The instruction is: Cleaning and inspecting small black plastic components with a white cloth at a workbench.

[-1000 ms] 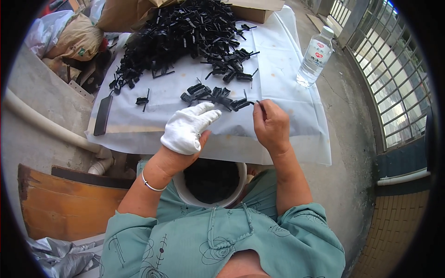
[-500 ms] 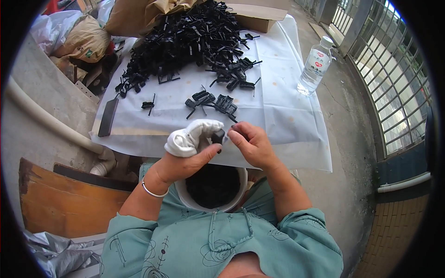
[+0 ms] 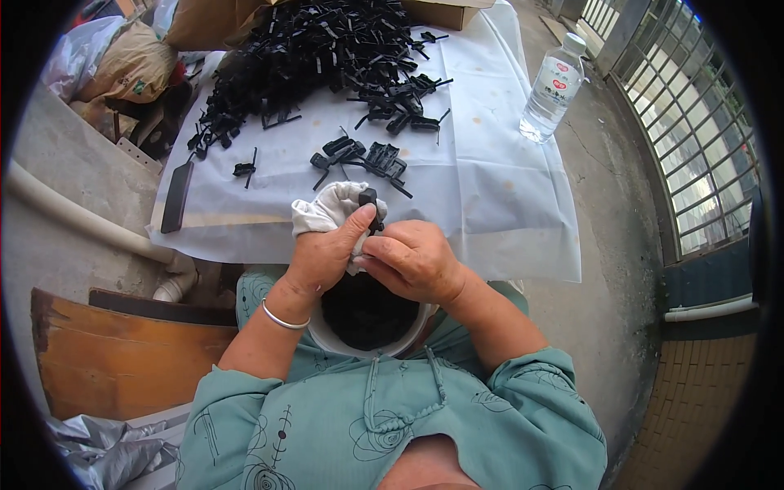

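Over the table's near edge, my left hand [image 3: 322,253] is closed on a small black plastic part [image 3: 368,198], with the thumb pressed along it. A white cloth glove [image 3: 317,214] covers the fingers of that hand, while the thumb is bare. My right hand [image 3: 418,260], ungloved, pinches at the lower end of the same part, and its fingertips are partly hidden. Just beyond, several black plastic clips [image 3: 359,157] lie loose on the white sheet. Below my hands, between my legs, stands a white bucket [image 3: 325,336] with dark contents.
A big heap of black plastic pieces [image 3: 318,61] covers the table's far side. One piece [image 3: 244,169] and a flat black bar [image 3: 176,198] lie at the left. A water bottle [image 3: 554,90] stands near the right edge. A cardboard box [image 3: 445,14] sits at the back.
My hands have come closer together. The black part is now tilted upright in my left hand, and my right fingers have moved left and down onto its lower end. The view has shifted slightly.
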### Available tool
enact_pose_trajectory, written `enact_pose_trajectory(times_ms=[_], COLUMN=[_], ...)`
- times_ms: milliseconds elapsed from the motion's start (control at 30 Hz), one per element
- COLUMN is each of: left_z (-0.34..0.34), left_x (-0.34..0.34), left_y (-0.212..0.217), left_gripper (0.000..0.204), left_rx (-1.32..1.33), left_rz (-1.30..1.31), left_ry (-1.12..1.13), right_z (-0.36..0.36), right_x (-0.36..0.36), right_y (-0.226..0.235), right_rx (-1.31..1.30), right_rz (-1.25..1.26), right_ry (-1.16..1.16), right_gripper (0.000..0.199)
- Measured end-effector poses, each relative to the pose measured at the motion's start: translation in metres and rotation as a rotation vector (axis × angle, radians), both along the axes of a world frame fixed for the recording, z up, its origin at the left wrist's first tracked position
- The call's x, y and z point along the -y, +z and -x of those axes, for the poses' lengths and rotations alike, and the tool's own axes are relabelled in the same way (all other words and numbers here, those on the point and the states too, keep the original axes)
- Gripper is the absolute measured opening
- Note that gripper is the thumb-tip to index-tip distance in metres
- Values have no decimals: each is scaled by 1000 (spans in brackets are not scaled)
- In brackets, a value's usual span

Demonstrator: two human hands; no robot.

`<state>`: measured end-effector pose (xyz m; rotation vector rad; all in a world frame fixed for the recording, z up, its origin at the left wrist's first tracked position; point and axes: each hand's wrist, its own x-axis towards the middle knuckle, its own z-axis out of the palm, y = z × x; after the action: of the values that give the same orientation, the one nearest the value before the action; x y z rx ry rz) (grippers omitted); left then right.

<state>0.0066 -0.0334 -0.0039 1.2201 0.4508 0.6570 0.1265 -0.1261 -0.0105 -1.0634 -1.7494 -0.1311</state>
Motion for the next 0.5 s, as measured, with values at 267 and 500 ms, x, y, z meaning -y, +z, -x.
enact_pose_trajectory(times_ms=[267, 500], left_z=[7, 3], left_x=[14, 6], left_y=[3, -7], left_gripper=[30, 26], left_rx=[14, -91], left_rz=[135, -185], left_ry=[-164, 26], right_z=[-3, -3], right_x=[-7, 2], right_y=[-3, 6], right_rx=[-377, -159], right_rz=[124, 55], right_ry=[-324, -55], right_gripper=[18, 19])
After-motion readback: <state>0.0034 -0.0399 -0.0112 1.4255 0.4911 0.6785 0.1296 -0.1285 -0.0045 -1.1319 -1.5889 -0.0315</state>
